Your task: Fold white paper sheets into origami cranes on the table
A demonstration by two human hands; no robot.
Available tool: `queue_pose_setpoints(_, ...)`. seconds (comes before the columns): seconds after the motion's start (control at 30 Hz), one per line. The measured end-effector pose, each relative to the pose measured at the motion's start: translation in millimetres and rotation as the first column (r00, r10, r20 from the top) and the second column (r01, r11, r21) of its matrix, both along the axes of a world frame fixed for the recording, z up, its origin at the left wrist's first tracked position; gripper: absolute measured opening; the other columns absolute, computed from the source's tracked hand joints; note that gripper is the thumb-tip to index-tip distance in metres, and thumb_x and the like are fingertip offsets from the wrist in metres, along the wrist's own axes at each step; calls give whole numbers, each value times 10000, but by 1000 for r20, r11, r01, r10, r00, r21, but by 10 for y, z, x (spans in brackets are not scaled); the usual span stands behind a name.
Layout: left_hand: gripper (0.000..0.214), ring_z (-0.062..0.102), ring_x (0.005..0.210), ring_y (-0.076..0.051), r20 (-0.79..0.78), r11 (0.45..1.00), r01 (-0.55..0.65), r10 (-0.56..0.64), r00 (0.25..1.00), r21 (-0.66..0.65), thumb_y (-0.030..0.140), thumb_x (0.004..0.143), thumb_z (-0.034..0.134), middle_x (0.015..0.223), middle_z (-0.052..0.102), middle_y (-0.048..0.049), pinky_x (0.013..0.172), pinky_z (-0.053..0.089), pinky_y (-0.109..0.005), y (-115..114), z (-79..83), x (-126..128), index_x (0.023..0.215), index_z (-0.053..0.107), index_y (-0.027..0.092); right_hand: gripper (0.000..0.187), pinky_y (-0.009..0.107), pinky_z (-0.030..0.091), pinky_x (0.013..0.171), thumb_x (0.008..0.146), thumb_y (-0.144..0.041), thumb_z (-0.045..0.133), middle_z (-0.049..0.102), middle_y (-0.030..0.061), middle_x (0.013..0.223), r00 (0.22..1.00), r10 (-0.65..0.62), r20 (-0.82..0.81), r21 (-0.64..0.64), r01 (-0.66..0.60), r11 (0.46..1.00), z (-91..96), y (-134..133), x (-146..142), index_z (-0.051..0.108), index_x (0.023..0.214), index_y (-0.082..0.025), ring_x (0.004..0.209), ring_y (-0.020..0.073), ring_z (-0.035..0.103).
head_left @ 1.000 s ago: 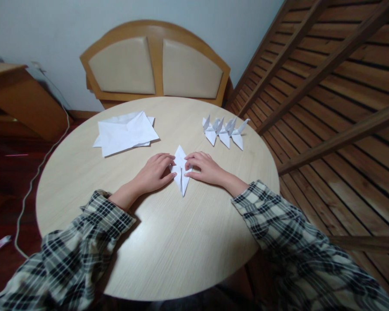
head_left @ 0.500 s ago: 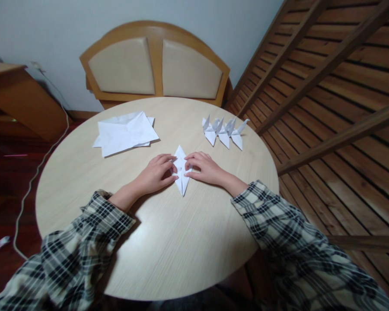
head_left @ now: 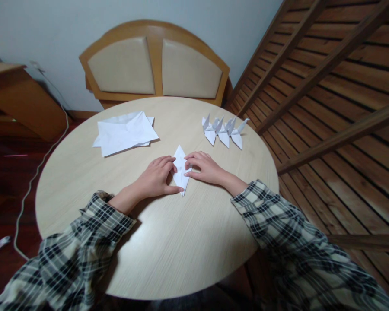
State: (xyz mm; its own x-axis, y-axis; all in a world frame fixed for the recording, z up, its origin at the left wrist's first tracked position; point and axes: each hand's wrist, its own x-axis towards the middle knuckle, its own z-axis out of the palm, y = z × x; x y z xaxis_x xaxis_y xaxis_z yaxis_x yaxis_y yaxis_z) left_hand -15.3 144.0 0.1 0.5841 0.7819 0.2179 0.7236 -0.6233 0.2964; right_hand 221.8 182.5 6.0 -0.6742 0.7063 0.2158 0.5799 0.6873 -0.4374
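A white sheet of origami paper [head_left: 180, 163], folded into a narrow diamond, lies flat near the middle of the round, pale wood-grain counter [head_left: 181, 242], one point toward the person and the other away. The left hand [head_left: 154, 176] has its thumb spread well clear of its fingers, the thumb tip resting near the diamond's near point and the fingertips on its left edge. The right hand [head_left: 205, 168] is loosely curled, with a gap between thumb and forefinger, both tips touching the right edge; neither hand grips the paper off the surface. Beyond the right hand, three white paper cranes [head_left: 224, 141] stand in a close row. Beyond the left, a loose stack of white paper sheets [head_left: 126, 134] lies with its corners askew. Plaid sleeves [head_left: 94, 233] cover both forearms. A slatted wooden screen [head_left: 327, 90] leans along the right.
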Motion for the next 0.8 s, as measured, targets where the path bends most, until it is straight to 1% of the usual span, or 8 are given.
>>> queue_pose_setpoints(0.1, 638, 442, 1329, -395, 0, 1000, 0, 0, 1000, -5, 706, 699, 713, 1389, 535, -222, 1097, 351, -551, -14, 8, 10, 1013, 566, 170, 170, 404, 336, 1022, 870, -373, 700, 620, 56, 1240, 1000, -4, 2, -3, 4, 1000, 6, -2, -1, 675, 970, -239, 1168, 246, 524)
queue_pose_setpoints(0.17, 564, 447, 1322, -378, 24, 1000, 11, -11, 1000, -6, 655, 750, 705, 1375, 549, -209, 1101, 350, -544, 4, 0, 5, 1009, 579, 170, 162, 404, 339, 1019, 871, -366, 697, 622, 56, 1234, 1000, -5, 3, -1, 5, 1000, 5, -2, -1, 673, 970, -240, 1168, 246, 523)
queue_pose_setpoints(0.3, 247, 442, 1312, -327, 121, 1000, -2, 1, 993, 5, 433, 901, 625, 1294, 610, -144, 1108, 342, -540, 86, -45, -27, 930, 627, 188, 155, 402, 344, 1017, 874, -362, 692, 620, 58, 1234, 1000, 0, -2, 5, 0, 1000, -7, 2, 1, 669, 965, -239, 1175, 247, 517)
queue_pose_setpoints(0.4, 113, 467, 1276, -302, 184, 999, -50, 52, 982, -15, 288, 920, 591, 1249, 627, -116, 1094, 356, -543, 145, -84, -55, 898, 654, 196, 159, 406, 345, 1017, 873, -367, 692, 618, 58, 1241, 1000, 0, 0, 5, 0, 1000, -18, 6, 3, 668, 965, -240, 1173, 249, 517)
queue_pose_setpoints(0.5, 86, 485, 1256, -294, 201, 993, -115, 119, 972, -30, 246, 905, 605, 1237, 625, -115, 1095, 355, -543, 176, -110, -79, 921, 670, 191, 170, 408, 342, 1020, 868, -374, 699, 617, 62, 1240, 1000, -2, -1, 6, 2, 1000, -25, 9, 4, 667, 963, -236, 1188, 253, 513)
queue_pose_setpoints(0.6, 104, 499, 1239, -297, 212, 985, -165, 171, 962, -45, 264, 882, 649, 1228, 621, -120, 1079, 376, -541, 184, -120, -87, 944, 671, 183, 173, 408, 346, 1017, 864, -374, 705, 621, 61, 1231, 1000, 0, -2, 10, 0, 1000, -25, 11, 4, 667, 961, -236, 1186, 255, 514)
queue_pose_setpoints(0.8, 89, 540, 1197, -285, 209, 981, -189, 194, 959, -41, 215, 908, 595, 1193, 625, -135, 1059, 400, -512, 179, -109, -65, 935, 664, 165, 169, 417, 350, 1013, 870, -366, 695, 621, 64, 1233, 1000, 3, -1, 2, -3, 1000, -21, 13, 7, 668, 973, -234, 1174, 257, 516)
